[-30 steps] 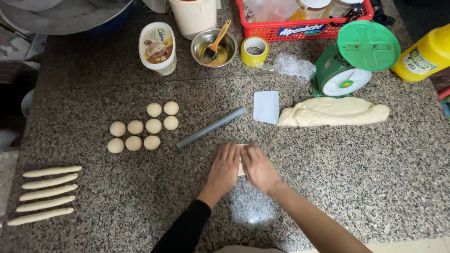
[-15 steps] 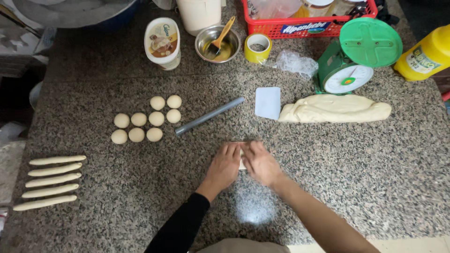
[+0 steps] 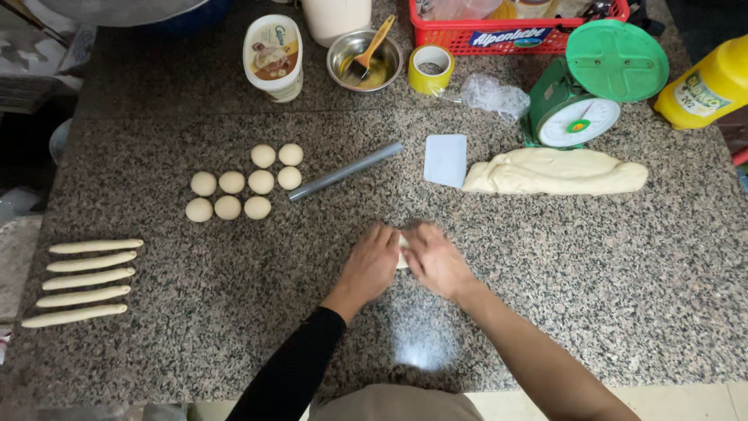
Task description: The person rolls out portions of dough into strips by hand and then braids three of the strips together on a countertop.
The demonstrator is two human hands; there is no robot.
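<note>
A small pale piece of dough (image 3: pixel 402 251) lies on the speckled granite tabletop (image 3: pixel 592 265), mostly hidden, only a sliver showing between the hands. The left hand (image 3: pixel 372 261) and right hand (image 3: pixel 435 260) press flat on it, fingers held together. Beyond lie a grey rolling pin (image 3: pixel 345 171), eight dough balls (image 3: pixel 243 185), a white scraper (image 3: pixel 446 160) and a long dough log (image 3: pixel 555 171); five dough sticks (image 3: pixel 82 281) lie far left.
</note>
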